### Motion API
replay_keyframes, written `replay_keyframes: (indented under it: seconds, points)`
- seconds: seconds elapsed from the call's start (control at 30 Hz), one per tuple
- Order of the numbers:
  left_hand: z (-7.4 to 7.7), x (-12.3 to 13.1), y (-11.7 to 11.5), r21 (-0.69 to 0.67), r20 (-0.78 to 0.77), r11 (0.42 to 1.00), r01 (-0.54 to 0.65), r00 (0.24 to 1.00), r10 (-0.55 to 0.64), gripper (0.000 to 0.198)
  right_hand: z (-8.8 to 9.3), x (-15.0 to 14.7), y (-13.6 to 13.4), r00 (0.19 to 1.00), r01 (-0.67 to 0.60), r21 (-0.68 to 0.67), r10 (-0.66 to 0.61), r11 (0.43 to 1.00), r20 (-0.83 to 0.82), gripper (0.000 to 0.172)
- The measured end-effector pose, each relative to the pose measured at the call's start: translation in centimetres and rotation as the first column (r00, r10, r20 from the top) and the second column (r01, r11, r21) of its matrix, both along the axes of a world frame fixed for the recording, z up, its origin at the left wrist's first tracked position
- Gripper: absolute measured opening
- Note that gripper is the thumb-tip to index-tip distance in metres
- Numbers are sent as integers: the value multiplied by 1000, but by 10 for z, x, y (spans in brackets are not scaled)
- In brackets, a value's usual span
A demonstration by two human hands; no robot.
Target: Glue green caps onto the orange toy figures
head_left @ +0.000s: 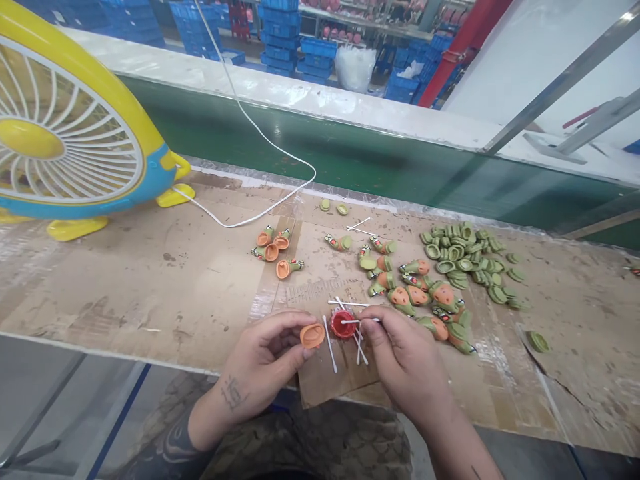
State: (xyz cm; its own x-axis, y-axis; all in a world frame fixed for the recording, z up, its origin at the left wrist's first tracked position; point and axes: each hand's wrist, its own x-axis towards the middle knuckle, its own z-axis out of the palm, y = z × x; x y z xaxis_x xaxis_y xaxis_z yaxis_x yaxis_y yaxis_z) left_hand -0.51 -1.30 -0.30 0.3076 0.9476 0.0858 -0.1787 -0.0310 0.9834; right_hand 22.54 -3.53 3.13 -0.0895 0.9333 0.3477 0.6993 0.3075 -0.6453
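Observation:
My left hand (265, 363) is closed around a small orange toy part (313, 335), held up by its fingertips just above the cardboard-covered table (150, 280). My right hand (400, 357) pinches a cotton swab (356, 321) whose tip rests over a small red cap of paint (343, 325). Loose swabs (331, 350) lie around the cap. Right of my hands is a heap of orange-and-green toy pieces (425, 300). Three finished-looking pieces (275, 250) lie apart to the left.
A pile of green ring-shaped parts (465, 257) lies at the far right. A yellow and blue fan (65, 127) stands at the left, its white cable (260, 133) crossing the table. A green conveyor belt (350, 153) runs behind, with blue crates beyond.

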Motion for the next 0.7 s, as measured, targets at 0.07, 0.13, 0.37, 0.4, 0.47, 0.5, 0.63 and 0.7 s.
replay_keyframes:
  seconds: [0.07, 0.13, 0.37, 0.4, 0.47, 0.5, 0.63, 0.7]
  points:
    - [0, 0, 1, 34, -25, 999, -6, 1000, 7, 35, -4, -1, 5, 997, -47, 1, 47, 999, 53, 15]
    - [0, 0, 2, 57, -41, 998, -13, 999, 16, 35, -6, -3, 7, 994, -94, -24, 95, 995, 57, 17]
    - [3, 2, 1, -17, -5, 1000, -21, 1000, 21, 32, 1, 2, -3, 992, -17, -49, 11, 999, -122, 17]
    - [4, 2, 1, -17, -6, 1000, -23, 1000, 23, 32, 2, 2, -6, 980, 1, -58, -12, 998, -198, 16]
    - [4, 3, 1, -16, -16, 1000, -26, 1000, 25, 32, 4, 0, -13, 937, 0, -84, -30, 996, -347, 15]
    - [4, 3, 1, -18, -20, 1000, -25, 999, 24, 33, 5, -2, -15, 915, -17, -92, -21, 996, -404, 14]
    - [2, 1, -1, -16, -25, 1000, -14, 1000, 14, 35, 6, -11, -18, 872, -118, -92, 59, 989, -486, 14]
    - [0, 0, -1, -3, -40, 1000, -10, 999, 10, 36, 6, -14, -17, 881, -141, -103, 77, 985, -467, 14]
